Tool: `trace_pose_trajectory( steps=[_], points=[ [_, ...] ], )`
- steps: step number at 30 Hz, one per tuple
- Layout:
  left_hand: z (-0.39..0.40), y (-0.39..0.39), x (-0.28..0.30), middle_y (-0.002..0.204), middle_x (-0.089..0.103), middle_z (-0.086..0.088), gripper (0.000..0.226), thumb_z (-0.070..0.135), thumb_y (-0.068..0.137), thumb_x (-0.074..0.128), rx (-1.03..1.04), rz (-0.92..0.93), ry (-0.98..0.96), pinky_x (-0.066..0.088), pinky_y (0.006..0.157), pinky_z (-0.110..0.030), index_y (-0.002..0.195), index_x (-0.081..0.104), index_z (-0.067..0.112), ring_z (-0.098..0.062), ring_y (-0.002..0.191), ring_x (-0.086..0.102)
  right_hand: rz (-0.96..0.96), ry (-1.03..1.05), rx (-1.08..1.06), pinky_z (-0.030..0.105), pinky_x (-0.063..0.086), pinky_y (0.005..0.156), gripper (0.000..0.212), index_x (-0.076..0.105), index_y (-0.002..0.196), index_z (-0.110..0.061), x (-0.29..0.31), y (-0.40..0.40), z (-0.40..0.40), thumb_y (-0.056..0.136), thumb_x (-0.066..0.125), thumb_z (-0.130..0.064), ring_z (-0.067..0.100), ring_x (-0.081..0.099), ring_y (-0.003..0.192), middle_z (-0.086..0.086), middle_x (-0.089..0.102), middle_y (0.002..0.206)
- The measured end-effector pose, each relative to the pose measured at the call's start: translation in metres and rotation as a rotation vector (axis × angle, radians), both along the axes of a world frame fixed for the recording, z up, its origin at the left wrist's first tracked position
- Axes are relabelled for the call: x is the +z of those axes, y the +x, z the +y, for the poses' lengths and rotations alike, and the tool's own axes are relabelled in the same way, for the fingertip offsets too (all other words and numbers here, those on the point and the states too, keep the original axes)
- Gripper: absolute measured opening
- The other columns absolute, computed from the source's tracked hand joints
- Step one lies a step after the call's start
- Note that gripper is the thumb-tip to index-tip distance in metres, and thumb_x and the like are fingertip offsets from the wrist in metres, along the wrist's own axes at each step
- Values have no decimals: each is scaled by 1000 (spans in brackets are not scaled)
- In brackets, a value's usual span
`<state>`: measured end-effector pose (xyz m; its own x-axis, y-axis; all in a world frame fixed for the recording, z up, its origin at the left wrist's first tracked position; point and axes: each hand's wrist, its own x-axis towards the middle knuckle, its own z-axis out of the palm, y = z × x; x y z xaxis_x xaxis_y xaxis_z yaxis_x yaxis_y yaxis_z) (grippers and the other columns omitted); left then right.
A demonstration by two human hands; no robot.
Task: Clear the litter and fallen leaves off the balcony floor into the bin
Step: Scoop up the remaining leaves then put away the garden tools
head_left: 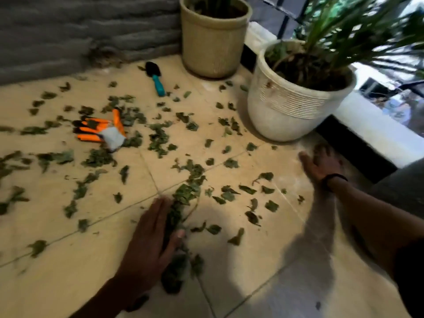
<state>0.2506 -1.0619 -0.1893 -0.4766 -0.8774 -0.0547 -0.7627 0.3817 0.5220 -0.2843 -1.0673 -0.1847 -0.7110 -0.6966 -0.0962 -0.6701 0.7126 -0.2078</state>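
Nearest the camera, the left hand point(149, 244) lies flat on the floor point(229, 283), fingers straight and together, its thumb side pressed against a long ridge of leaves point(181, 203). Its grip is wide and holds nothing; it works as a scraper. That ridge is the task's thing: it runs from beside the left wrist away past the fingertips, its long axis roughly in line with the hand, and it sits just right of the palm.

The move ahead turns on this. The ridge lies between the two hands but touches the left one, so the left is far nearer. The right hand point(321, 165) rests well to the right of the ridge, out by the white pot point(291, 111), fingers spread flat on the tiles, also gripping nothing. A band of loose leaves lies between it and the ridge. My judgement is that the right hand would need to sweep leftward, across the ridge's long axis, to close the pile against the left palm.

Beyond the ridge, more leaves are scattered, with orange gloves point(101, 131) to its far left. Farther still lie a trowel point(156, 79) and a tan pot point(213, 40). No bin is in view.
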Motion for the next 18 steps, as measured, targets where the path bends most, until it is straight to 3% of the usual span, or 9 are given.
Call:
trace_pose_trajectory(
  steps=[3,8,13,16,18],
  points=[
    [-1,0,-1,168,-16,16,80,72,98,15,-65,-44,-15,-4,128,-34,162,-8,32,-1,154,-16,17,-117,162,52,23,122,97,41,147,-3,4,39,5,91,17,-78,37,29,147,22,32,159],
    [8,-22,-7,172,-7,5,79,64,103,24,-46,-107,-61,0,129,-42,164,-1,21,-8,157,-11,-121,-156,509,49,18,125,73,36,156,-15,-4,152,33,102,25,-64,27,21,153,10,28,165],
    [7,-37,-15,171,13,-6,83,67,101,13,-8,-44,-113,8,128,-49,163,14,13,-18,158,7,-209,-332,829,53,28,122,61,43,152,-6,-16,288,54,103,45,-42,32,29,151,17,37,160],
    [5,-33,-21,169,19,-9,81,65,103,14,15,142,-68,12,128,-46,162,21,11,-22,157,16,-376,-476,549,48,26,123,58,45,150,-5,-2,326,79,105,43,-41,27,28,152,13,35,161],
    [3,-26,-20,170,19,-7,77,63,104,19,32,241,-25,15,128,-44,162,22,13,-21,157,16,-346,-548,248,49,22,125,55,44,151,-9,10,327,109,106,40,-39,23,24,153,9,33,163]
  ],
)
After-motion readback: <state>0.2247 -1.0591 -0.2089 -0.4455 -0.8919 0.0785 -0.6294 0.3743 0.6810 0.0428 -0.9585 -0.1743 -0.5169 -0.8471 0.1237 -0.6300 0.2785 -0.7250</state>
